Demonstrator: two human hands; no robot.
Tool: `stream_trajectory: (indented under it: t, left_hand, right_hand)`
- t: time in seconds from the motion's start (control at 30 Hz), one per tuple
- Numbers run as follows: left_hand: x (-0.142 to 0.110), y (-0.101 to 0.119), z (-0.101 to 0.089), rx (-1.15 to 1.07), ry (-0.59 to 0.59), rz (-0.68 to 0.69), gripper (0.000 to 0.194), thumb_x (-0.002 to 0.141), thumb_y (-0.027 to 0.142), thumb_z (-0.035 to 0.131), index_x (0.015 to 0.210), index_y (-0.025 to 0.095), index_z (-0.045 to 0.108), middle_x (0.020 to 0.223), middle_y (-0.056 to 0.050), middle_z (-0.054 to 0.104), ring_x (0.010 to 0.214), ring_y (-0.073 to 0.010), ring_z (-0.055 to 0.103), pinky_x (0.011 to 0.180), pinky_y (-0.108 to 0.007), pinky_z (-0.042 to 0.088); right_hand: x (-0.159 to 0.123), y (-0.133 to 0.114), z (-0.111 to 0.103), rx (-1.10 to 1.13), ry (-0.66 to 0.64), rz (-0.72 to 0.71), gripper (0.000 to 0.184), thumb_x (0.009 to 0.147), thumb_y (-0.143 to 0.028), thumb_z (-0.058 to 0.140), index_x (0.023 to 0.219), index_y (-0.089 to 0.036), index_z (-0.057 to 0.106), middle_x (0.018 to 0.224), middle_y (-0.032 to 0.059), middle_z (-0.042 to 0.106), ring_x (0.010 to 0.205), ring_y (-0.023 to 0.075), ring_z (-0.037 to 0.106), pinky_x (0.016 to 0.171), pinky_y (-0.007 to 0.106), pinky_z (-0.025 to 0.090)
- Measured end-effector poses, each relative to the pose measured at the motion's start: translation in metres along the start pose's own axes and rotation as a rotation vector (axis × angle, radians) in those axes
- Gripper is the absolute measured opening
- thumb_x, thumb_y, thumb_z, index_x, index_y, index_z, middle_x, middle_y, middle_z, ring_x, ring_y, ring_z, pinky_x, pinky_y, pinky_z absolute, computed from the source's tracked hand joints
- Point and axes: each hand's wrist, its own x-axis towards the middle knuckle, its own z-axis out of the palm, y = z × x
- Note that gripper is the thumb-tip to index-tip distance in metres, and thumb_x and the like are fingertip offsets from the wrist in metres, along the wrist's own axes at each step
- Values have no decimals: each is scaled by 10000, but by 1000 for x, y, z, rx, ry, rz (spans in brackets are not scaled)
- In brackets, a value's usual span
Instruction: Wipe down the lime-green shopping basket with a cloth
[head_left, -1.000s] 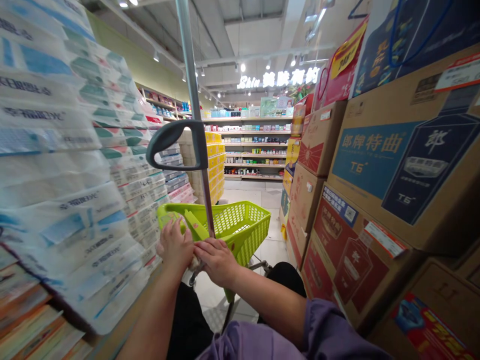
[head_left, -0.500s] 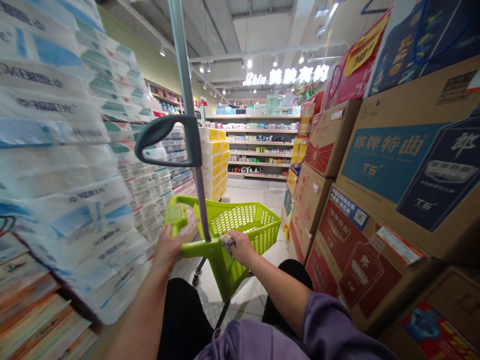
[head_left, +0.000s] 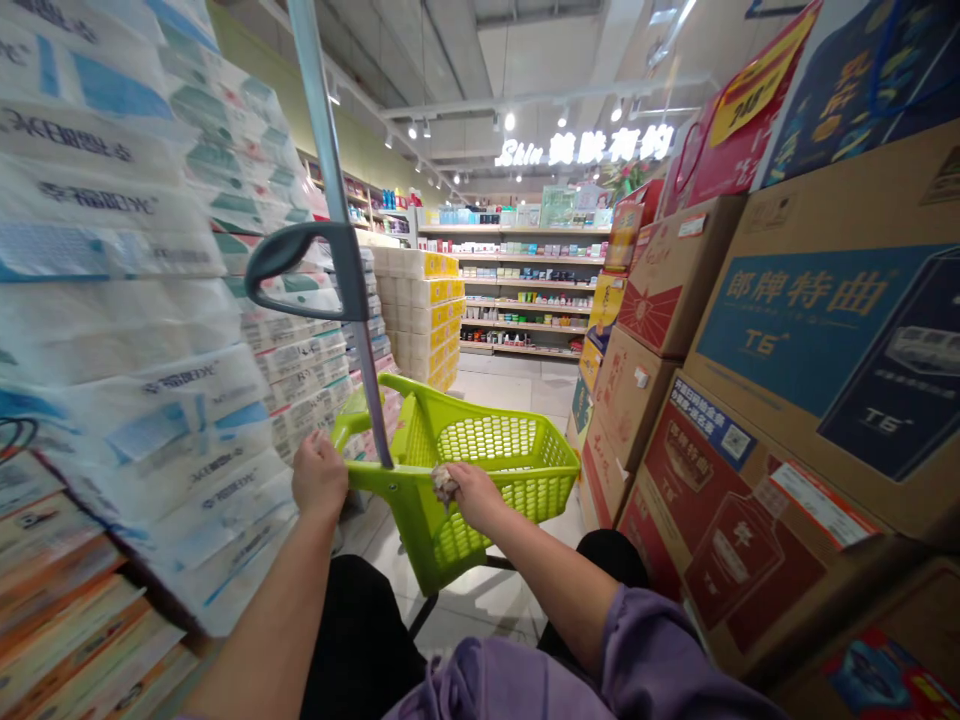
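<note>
A lime-green shopping cart (head_left: 420, 540) with a perforated basket stands before me, turned slightly to the right. My left hand (head_left: 319, 475) is closed on the near left corner of its green frame. In my right hand (head_left: 478, 497) is a crumpled, pale greyish cloth (head_left: 444, 484), pressed against the near rim of the basket. The fingertips of that hand are partly hidden by the cloth. From the cart's left side rises a metal pole (head_left: 315, 110) carrying a dark grey loop handle (head_left: 300, 268), above and apart from both hands.
Stacked packs of tissue paper (head_left: 150, 300) wall the left side. Cardboard boxes (head_left: 757, 400) are piled closely along the right. Yellow-and-white packs (head_left: 424, 320) stand ahead on the left, and stocked shelves (head_left: 517, 290) cross the far end of the tiled aisle (head_left: 491, 375).
The cart has swung, its pole and loop handle shifting left and its basket front rightward. My left hand has moved left with the frame. My right hand keeps the cloth at the rim.
</note>
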Motion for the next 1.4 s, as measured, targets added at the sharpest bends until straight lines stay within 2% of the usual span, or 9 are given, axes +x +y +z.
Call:
stream_trajectory:
  t: [0.13, 0.23, 0.33, 0.53, 0.67, 0.83, 1.07, 1.17, 1.4]
  left_hand:
    - [-54, 2, 34, -74, 188, 86, 723, 892, 385, 355, 1427, -69, 181, 1511, -303, 179, 1440, -323, 119, 1162, -481, 168]
    - [-92, 4, 61, -69, 71, 154, 832, 861, 407, 434, 1451, -52, 68, 1534, -307, 41, 1445, -348, 6, 1162, -515, 122]
    - [-96, 2, 75, -39, -10, 124, 865, 832, 391, 487, 1448, -59, 79, 1527, -324, 12, 1435, -383, -37, 1150, -545, 129]
    - [-56, -18, 73, -51, -92, 77, 818, 834, 384, 499, 1458, -2, 138, 1533, -306, 64, 1442, -359, 39, 1148, -519, 166]
    - [-73, -25, 91, -99, -134, -58, 987, 766, 412, 590, 1438, -69, 49, 1510, -347, 97, 1441, -352, 35, 1162, -469, 161]
    - [-100, -16, 121, -178, -335, -84, 785, 778, 258, 512, 1438, 18, 161, 1509, -278, 232, 1431, -309, 160, 1144, -441, 241]
    - [-87, -23, 117, -176, -441, -87, 703, 837, 341, 484, 1446, 89, 240, 1445, -224, 404, 1351, -301, 376, 1072, -471, 363]
    - [-91, -28, 116, -137, -434, 27, 646, 866, 269, 420, 1462, 104, 229, 1478, -202, 364, 1375, -269, 340, 1095, -460, 342]
    - [-128, -13, 96, -2, -397, 595, 478, 917, 256, 346, 1368, 134, 446, 1524, -154, 295, 1431, -297, 194, 1135, -518, 253]
  right_hand:
    - [3, -19, 9, -10, -50, -38, 507, 815, -105, 471, 1312, -206, 490, 1313, 61, 549, 1137, 198, 514, 993, 321, 376]
    - [9, -33, 12, -17, -89, -31, 478, 844, -169, 486, 1319, -217, 475, 1294, 62, 564, 1133, 189, 526, 968, 303, 388]
    - [10, -38, 8, -77, -166, 44, 373, 840, -213, 489, 1208, -243, 549, 1185, 41, 625, 1030, 188, 585, 878, 296, 426]
    - [-7, -32, 0, -139, -218, 146, 231, 848, -279, 467, 1028, -250, 609, 1060, 27, 670, 943, 201, 617, 803, 307, 431]
    - [-18, -35, 2, -172, -214, 131, 289, 850, -252, 470, 1122, -230, 565, 1109, 61, 658, 983, 212, 613, 826, 318, 425]
    - [-19, -41, 2, -193, -235, 121, 261, 852, -253, 484, 1089, -187, 569, 1095, 96, 665, 983, 226, 621, 840, 329, 423]
    - [-24, -36, -4, -225, -238, 186, 251, 857, -244, 467, 1081, -196, 570, 1106, 91, 664, 1008, 227, 618, 872, 354, 408]
    - [-26, -30, -6, -231, -237, 225, 247, 840, -251, 481, 1060, -199, 581, 1084, 86, 673, 986, 229, 628, 852, 351, 419]
    - [-48, -9, -5, -189, -219, 287, 296, 843, -280, 473, 1117, -231, 571, 1121, 69, 659, 946, 226, 642, 783, 330, 447]
